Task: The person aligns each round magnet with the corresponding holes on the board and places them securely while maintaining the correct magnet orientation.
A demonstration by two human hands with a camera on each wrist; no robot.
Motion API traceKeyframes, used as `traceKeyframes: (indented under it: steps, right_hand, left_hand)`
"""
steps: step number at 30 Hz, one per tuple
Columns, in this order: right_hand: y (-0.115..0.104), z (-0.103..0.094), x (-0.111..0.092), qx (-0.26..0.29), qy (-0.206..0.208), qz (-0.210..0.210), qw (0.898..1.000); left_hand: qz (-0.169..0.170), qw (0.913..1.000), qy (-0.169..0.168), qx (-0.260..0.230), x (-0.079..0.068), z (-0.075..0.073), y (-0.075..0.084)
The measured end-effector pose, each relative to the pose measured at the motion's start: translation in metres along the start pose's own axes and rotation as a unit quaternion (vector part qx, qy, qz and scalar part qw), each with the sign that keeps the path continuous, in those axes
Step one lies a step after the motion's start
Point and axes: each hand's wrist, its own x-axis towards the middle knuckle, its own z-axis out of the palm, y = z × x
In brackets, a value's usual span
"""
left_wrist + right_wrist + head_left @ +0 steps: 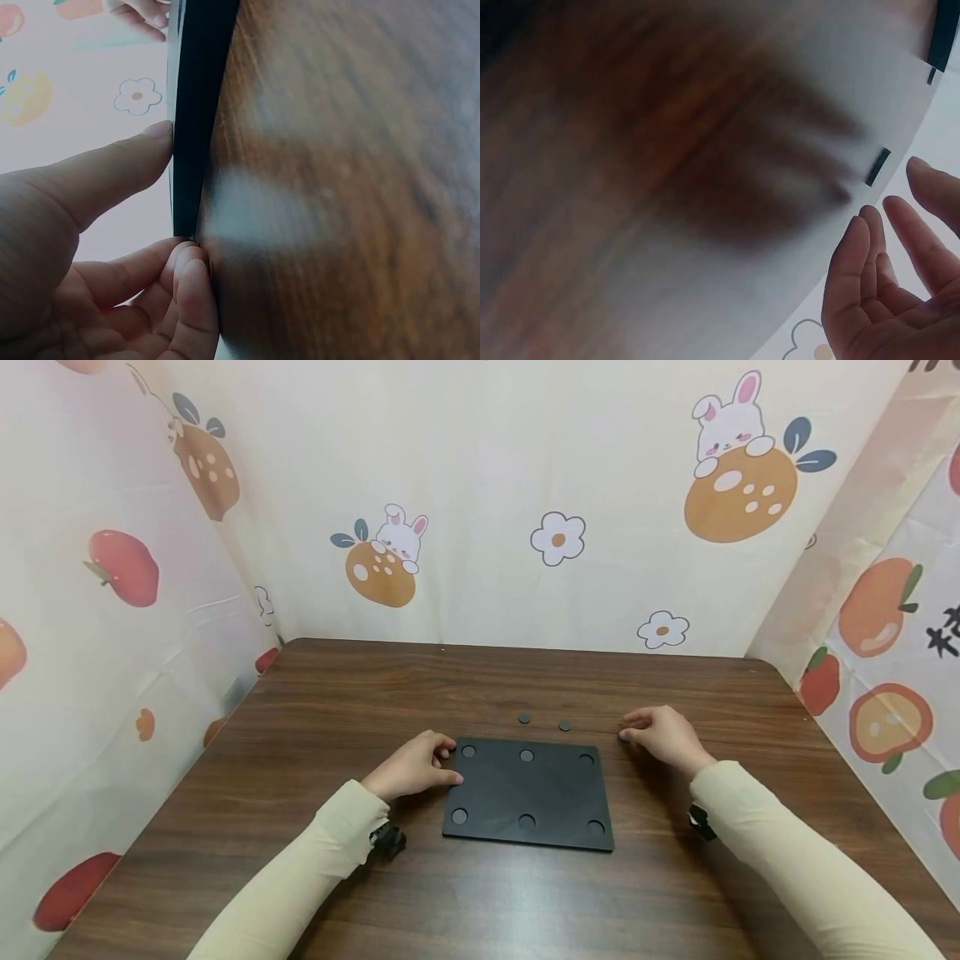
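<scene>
A flat black board point(525, 793) with several round recesses lies on the table. The upper left, upper middle and lower left recesses look greyer; whether discs sit in them I cannot tell. My left hand point(415, 766) holds the board's left side, thumb on its edge and curled fingers at the far corner, as the left wrist view shows. Right of the board, my right hand point(665, 739) hovers low, thumb and fingers apart. Close to its fingertips lies a small dark disc point(878, 166). Two more dark discs, a left one point(524, 718) and a right one point(564, 726), lie behind the board.
The brown wooden table point(360, 685) reaches back to a printed curtain point(480, 460) with rabbits, fruit and flowers. Similar cloth hangs along both sides. Black wrist cameras, one on the left wrist point(387, 841) and one on the right point(701, 822), sit under the sleeves.
</scene>
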Motion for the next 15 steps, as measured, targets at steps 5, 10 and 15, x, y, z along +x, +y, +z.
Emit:
traceKeyframes:
  steps: [5, 10, 15]
  right_hand:
    - [0.0, 0.0013, 0.0009, -0.008, -0.008, 0.002, 1.0]
    - [-0.0005, 0.0018, 0.0011, -0.007, -0.012, 0.005, 1.0]
    - [0.0005, 0.0026, 0.0018, -0.006, -0.013, 0.009, 1.0]
  left_hand:
    - [0.0, 1.0, 0.001, 0.004, -0.0003, 0.0001, 0.0012]
    - [0.0, 1.0, 0.002, 0.003, -0.0007, 0.0002, 0.0012]
    - [0.0, 1.0, 0.002, 0.0, -0.0004, 0.0003, 0.001]
